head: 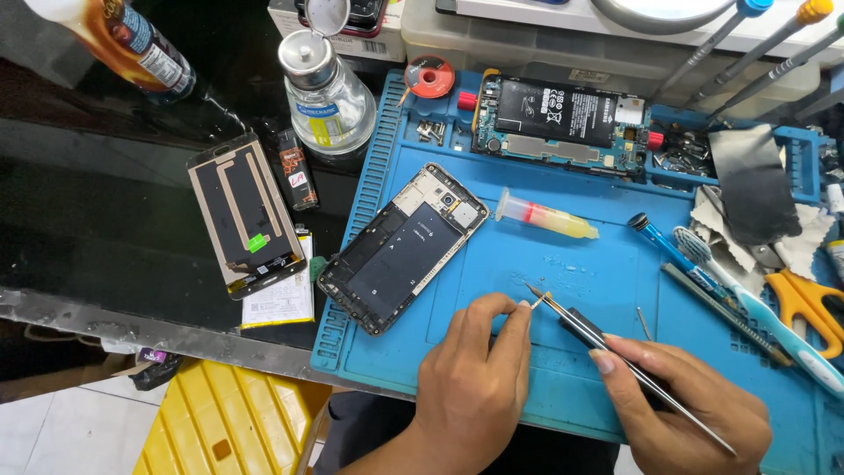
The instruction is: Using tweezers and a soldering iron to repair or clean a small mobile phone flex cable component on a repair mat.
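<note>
Here we pinch a tiny, light, easily lost scrap (542,300) between closed left-hand fingers (514,310), while our right hand (690,396) grips slim stiff tweezers (615,356) mid-shaft.

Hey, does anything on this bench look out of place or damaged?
The detached screen panel lies off the blue mat, on the dark tabletop, resting partly on a paper slip. Nothing looks spilled.
</note>
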